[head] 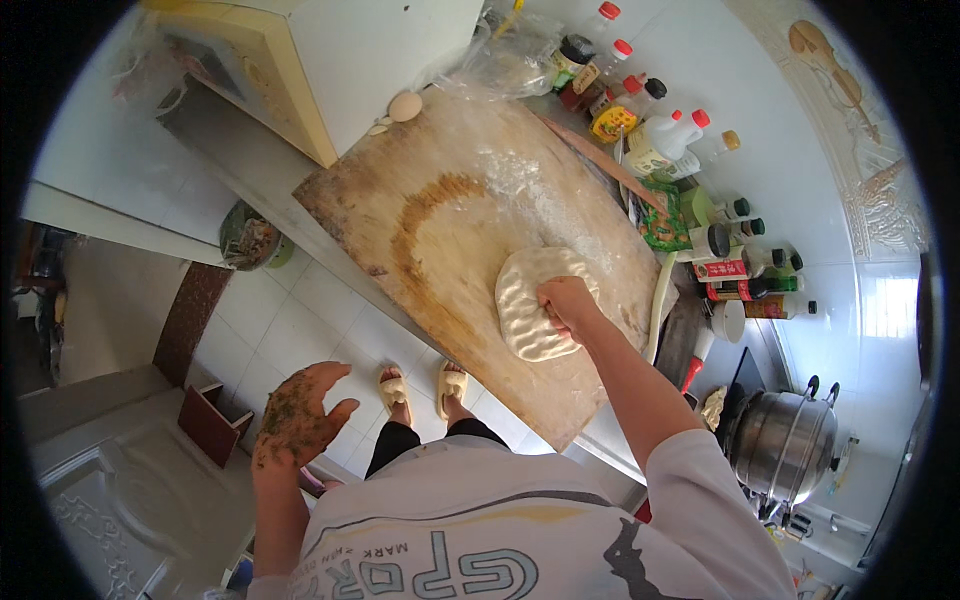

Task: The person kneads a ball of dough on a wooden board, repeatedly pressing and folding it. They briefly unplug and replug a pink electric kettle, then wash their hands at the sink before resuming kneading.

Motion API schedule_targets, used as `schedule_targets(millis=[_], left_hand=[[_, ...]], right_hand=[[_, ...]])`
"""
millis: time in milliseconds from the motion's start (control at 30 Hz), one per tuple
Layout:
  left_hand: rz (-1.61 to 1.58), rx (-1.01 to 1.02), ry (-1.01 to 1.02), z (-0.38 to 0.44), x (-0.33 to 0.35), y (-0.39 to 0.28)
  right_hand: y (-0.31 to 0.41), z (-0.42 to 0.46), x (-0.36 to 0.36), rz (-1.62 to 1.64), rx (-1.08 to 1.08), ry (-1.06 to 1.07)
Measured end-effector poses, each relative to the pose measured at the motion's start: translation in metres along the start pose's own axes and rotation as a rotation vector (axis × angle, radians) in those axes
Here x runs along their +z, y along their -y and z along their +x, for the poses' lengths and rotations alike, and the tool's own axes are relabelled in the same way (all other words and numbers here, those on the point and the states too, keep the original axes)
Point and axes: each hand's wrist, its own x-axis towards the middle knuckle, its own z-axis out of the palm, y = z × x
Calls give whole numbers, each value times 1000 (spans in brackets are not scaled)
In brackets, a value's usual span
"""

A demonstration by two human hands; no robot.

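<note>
A flattened slab of pale dough (525,300) rests on a large floured wooden board (352,217), its surface covered in dents. My right hand (568,304) is balled into a fist and presses knuckles-down into the dough's right part; the fingers are curled under and partly hidden. Away from the board, my left hand (304,412) hangs in the air above the floor to the left. Its fingers and thumb are apart with nothing between them, and green herb-like bits cling to its back.
White flour (517,180) dusts the board's far part. An egg (406,106) sits at the top corner beside a white cabinet (375,52). Bottles and jars (660,146) line the tiled wall. A steel steamer pot (784,446) stands at right, a bin (251,236) on the floor at left.
</note>
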Motion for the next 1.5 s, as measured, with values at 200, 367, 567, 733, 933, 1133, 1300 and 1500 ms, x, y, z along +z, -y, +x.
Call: schedule_targets(millis=[200,367,567,733,933,1133,1300,1500], left_hand=[[3,123,-143,14,-17,-14],[33,37,-110,0,-14,1],[1,-35,-62,-5,1,12],[-31,84,-113,3,-15,-6],[-10,85,-131,1,-10,2],[34,55,23,10,-5,-16],[50,157,-112,17,-21,-41],[12,186,-58,14,-5,-35]], right_hand=[[-20,22,6,-194,-385,-246],[53,4,40,-178,-95,6],[58,37,40,-164,129,157],[40,19,40,105,-12,106],[37,29,-16,62,19,-11],[33,24,-7,68,-37,13],[2,9,-33,306,-179,-76],[-30,-1,-59,238,-43,2]])
